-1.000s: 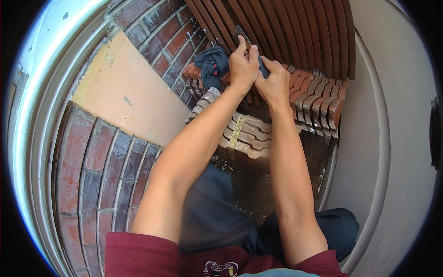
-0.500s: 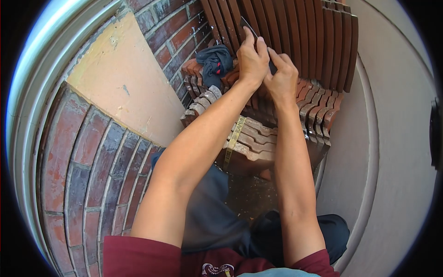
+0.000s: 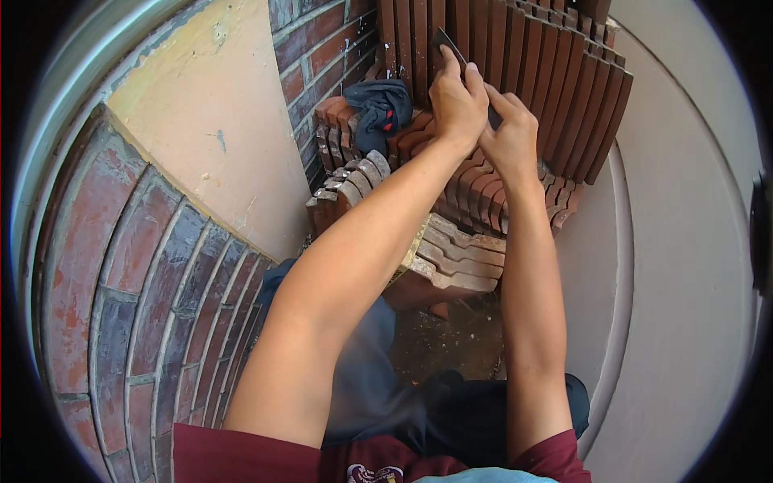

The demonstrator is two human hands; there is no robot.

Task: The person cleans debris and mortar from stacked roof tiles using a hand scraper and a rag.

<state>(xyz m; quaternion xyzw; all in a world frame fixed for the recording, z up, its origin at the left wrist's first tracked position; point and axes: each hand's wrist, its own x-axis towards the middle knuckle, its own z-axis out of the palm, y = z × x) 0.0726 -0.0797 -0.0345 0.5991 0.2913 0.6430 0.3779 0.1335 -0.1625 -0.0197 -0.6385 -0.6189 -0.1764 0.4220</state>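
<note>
Up by the standing roof tiles, my left hand (image 3: 459, 105) closes on a thin, dark, flat object (image 3: 442, 38) with a pale edge. Its pointed-looking far end sticks out past my left fingers. My right hand (image 3: 514, 133) grips the near end, thumb and fingers pressed round it. The palms hide most of the object, so its exact kind cannot be made out. Behind the hands stand brown-red tiles (image 3: 555, 88) on edge in a row. Below them lie curved clay tiles (image 3: 475, 189), and a dark cloth (image 3: 377, 109) rests on these to the left.
A brick wall (image 3: 165, 266) with a cream panel (image 3: 213, 121) rises on the left. On the right is a pale grey wall (image 3: 684, 241). Weathered tiles (image 3: 455, 253) with a yellow strap are stacked before my knees, on a dirty floor (image 3: 443, 346).
The view has shifted, so both hands and the held object appear slightly further right and lower. My grip on the object looks the same.
</note>
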